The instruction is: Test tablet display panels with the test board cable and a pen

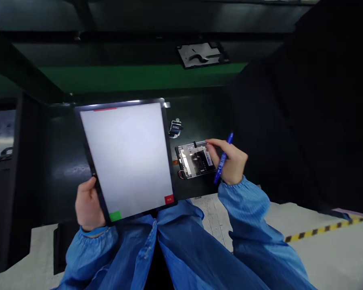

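My left hand (89, 204) grips the lower left edge of a large display panel (127, 161) with a dark frame. Its screen is lit white, with a green block at the lower left corner, a red block at the lower right and a red strip along the top. My right hand (232, 161) has a blue marker pen (221, 166) tucked across it. The thumb and forefinger of that hand come together at the top right corner of an opened electronic device (196, 160) with exposed boards and a dark labelled part. Whether they pinch that corner I cannot tell.
A small dark and silver metal part (176, 128) lies between the panel and the black curtain-like cover (305, 108) on the right. Farther back, a flat dark-framed part (201, 55) rests near the green strip (139, 80). Yellow-and-black tape (323, 230) marks the floor.
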Available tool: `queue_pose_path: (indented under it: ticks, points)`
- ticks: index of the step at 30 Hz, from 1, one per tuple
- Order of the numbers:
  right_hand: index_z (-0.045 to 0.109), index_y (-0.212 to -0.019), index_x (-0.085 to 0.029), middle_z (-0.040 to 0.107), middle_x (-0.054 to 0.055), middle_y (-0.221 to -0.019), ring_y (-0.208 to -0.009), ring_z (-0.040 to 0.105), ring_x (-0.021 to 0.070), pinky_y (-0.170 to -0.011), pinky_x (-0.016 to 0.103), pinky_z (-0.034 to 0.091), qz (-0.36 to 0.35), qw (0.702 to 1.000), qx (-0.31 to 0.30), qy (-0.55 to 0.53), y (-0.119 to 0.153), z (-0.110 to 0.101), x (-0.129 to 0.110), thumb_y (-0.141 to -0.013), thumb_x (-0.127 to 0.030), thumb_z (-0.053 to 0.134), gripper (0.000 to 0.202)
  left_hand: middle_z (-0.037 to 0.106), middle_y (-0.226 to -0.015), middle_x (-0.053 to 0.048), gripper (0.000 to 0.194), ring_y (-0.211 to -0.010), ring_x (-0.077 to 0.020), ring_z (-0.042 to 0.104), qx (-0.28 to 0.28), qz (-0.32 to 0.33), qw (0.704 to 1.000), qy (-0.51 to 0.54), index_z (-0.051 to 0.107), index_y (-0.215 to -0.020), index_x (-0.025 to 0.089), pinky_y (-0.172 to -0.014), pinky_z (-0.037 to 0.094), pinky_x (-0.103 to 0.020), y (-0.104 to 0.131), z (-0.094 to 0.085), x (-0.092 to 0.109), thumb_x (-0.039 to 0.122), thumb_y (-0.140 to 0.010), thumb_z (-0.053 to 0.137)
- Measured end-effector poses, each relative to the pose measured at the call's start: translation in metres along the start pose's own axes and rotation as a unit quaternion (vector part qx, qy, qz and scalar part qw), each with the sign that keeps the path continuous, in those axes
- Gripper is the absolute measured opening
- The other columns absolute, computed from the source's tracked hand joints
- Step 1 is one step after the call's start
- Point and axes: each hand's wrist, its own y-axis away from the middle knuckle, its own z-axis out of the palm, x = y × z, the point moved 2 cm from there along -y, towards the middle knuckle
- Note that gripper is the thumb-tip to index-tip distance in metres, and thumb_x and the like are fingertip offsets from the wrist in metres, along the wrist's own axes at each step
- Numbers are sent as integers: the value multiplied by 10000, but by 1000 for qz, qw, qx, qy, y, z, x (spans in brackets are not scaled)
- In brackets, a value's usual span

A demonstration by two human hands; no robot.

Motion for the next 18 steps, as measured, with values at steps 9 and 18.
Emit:
queue_pose_path:
  ticks: [9, 18]
  points:
    - [764, -936, -184, 709, 48, -741, -639, 667, 172, -633, 284, 538, 22, 996, -91, 15, 18, 31, 44, -946, -292, 570, 221, 590, -870, 9, 252, -970, -246, 568, 96, 133, 968, -188, 617, -814, 202, -997, 406, -356, -14, -7, 1, 448, -771, 586]
    - [770, -925, -171, 725, 62, -781, -663, 659, 158, -677, 267, 520, 30, 996, -87, 3, 16, 33, 47, -933, -264, 577, 214, 603, -853, -1, 247, -967, -267, 581, 111, 139, 962, -206, 635, -837, 209, -1082, 361, -430, -21, -11, -6, 432, -757, 566]
